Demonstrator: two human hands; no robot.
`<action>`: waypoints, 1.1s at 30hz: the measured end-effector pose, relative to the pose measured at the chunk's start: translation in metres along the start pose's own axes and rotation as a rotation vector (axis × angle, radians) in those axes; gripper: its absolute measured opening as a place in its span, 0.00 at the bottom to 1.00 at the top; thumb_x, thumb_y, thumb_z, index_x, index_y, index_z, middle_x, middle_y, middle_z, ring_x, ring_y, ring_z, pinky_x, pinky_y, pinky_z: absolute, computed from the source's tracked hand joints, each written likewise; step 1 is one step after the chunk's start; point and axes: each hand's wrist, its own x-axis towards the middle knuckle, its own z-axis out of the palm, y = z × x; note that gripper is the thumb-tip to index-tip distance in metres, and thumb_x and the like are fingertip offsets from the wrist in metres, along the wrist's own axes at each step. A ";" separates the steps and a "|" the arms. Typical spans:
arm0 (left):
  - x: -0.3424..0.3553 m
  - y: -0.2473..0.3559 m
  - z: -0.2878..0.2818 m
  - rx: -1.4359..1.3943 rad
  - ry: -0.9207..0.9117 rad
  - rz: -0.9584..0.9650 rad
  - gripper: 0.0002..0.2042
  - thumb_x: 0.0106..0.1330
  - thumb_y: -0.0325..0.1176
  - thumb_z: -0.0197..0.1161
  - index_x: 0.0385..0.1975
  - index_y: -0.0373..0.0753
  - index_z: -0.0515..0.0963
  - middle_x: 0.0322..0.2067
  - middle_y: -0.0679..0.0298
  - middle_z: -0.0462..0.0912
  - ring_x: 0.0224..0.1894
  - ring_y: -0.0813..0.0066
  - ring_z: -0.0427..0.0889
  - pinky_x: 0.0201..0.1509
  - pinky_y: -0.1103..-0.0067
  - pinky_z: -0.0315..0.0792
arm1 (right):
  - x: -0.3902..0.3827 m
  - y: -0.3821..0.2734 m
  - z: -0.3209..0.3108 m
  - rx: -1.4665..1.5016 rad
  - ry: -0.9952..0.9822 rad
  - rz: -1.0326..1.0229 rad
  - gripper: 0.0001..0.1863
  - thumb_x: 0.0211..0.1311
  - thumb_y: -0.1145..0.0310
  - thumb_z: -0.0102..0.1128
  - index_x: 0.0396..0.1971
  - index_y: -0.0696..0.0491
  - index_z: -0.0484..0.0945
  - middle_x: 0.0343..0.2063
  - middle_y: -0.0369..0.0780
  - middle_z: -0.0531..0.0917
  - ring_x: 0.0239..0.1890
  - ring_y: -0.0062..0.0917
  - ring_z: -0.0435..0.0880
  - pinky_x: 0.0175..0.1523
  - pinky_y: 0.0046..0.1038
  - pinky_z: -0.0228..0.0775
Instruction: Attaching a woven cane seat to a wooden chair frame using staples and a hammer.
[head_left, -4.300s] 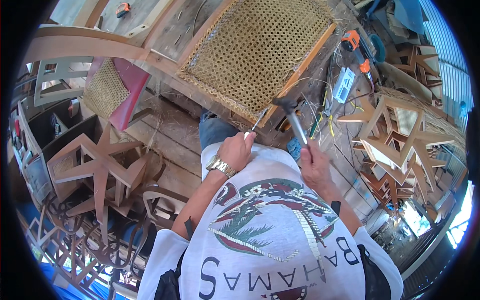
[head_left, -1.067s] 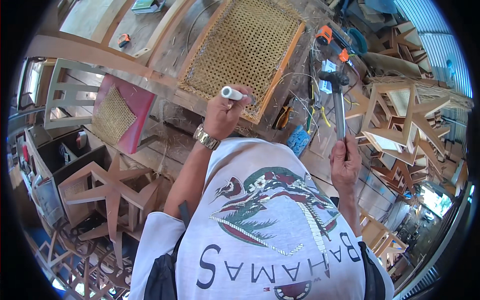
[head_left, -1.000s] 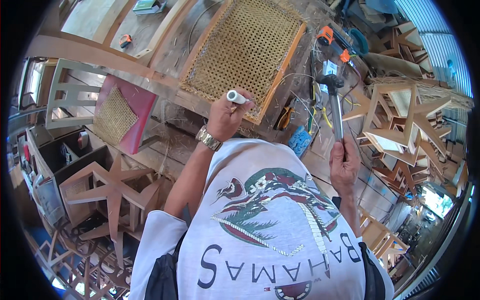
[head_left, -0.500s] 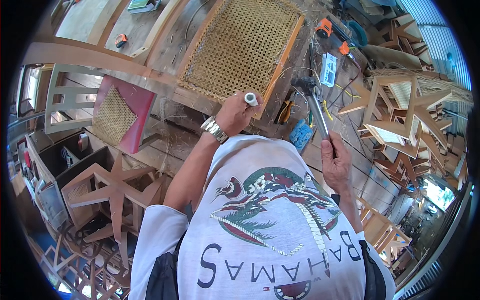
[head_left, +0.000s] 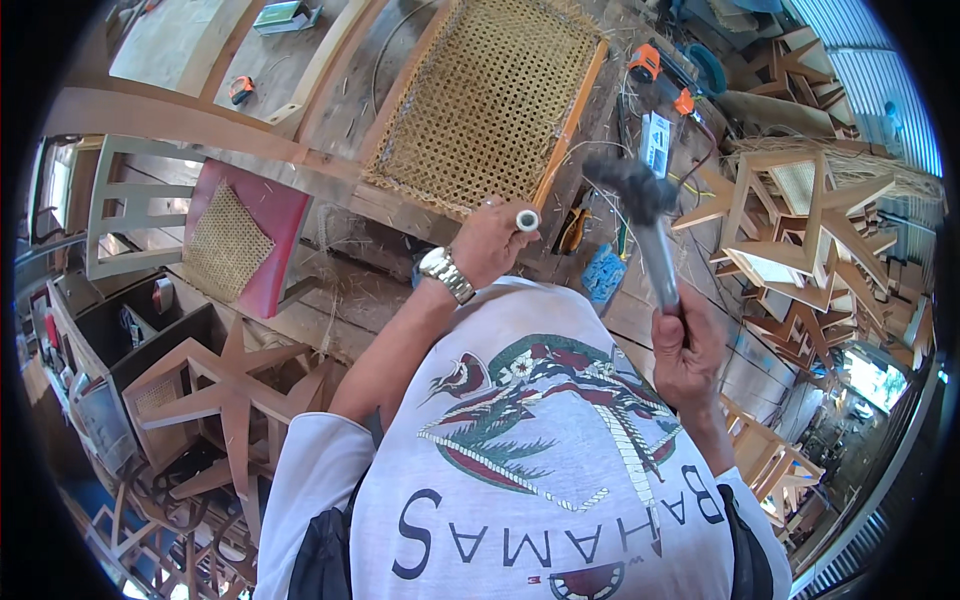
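My left hand point(head_left: 487, 243) is closed around a short white tube-like tool point(head_left: 527, 220), its hollow round end facing up. The hand is at the near edge of a woven cane panel point(head_left: 490, 100) in a wooden frame; the tool's lower end is hidden. On the right, my right hand point(head_left: 690, 350) grips a hammer point(head_left: 657, 250) by its grey metal handle. The dark hammer head, blurred by motion, is up and to the right of the white tool, apart from it.
Pliers point(head_left: 573, 230), a blue crumpled item point(head_left: 603, 273), a small white-and-blue box point(head_left: 655, 142) and an orange power tool point(head_left: 646, 62) lie to the right. A pink-seated chair point(head_left: 285, 240) with a cane piece is at left. Star-shaped wooden frames point(head_left: 235, 385) stand on both sides.
The hammer and my right hand have risen, and the hammer head looks larger and blurred. My left hand with the white tool has shifted slightly right and nearer me.
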 end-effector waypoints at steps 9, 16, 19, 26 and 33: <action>-0.006 -0.002 0.004 0.074 -0.003 0.070 0.09 0.57 0.26 0.63 0.37 0.42 0.76 0.27 0.60 0.80 0.35 0.54 0.76 0.41 0.63 0.69 | -0.006 0.017 0.011 -0.248 -0.188 0.008 0.19 0.67 0.64 0.58 0.55 0.55 0.74 0.30 0.45 0.81 0.29 0.36 0.81 0.36 0.32 0.73; -0.002 -0.003 0.000 -0.023 -0.003 0.110 0.07 0.59 0.24 0.62 0.35 0.41 0.76 0.34 0.59 0.84 0.33 0.54 0.79 0.44 0.67 0.70 | -0.015 0.052 0.033 -0.208 -0.112 0.115 0.18 0.69 0.65 0.56 0.56 0.52 0.73 0.23 0.39 0.76 0.23 0.26 0.77 0.30 0.27 0.69; -0.011 -0.002 0.001 -0.173 0.037 0.011 0.07 0.62 0.26 0.63 0.39 0.37 0.79 0.32 0.58 0.84 0.35 0.61 0.81 0.42 0.71 0.74 | -0.020 0.083 0.046 -0.135 -0.005 0.298 0.16 0.73 0.61 0.52 0.53 0.54 0.74 0.22 0.36 0.74 0.22 0.19 0.74 0.28 0.26 0.68; -0.055 0.037 -0.050 -0.242 0.204 -0.161 0.06 0.67 0.27 0.61 0.40 0.35 0.81 0.30 0.66 0.84 0.30 0.84 0.78 0.34 0.82 0.72 | -0.058 0.262 0.093 -0.376 0.127 0.446 0.15 0.70 0.62 0.49 0.51 0.54 0.69 0.37 0.52 0.80 0.40 0.50 0.79 0.43 0.47 0.69; -0.182 -0.024 -0.066 -0.027 0.603 -0.425 0.07 0.69 0.30 0.60 0.42 0.36 0.80 0.35 0.66 0.83 0.38 0.80 0.79 0.43 0.80 0.73 | -0.069 0.291 0.096 -0.583 -0.075 0.442 0.23 0.61 0.65 0.59 0.54 0.56 0.68 0.44 0.51 0.76 0.44 0.50 0.77 0.46 0.48 0.69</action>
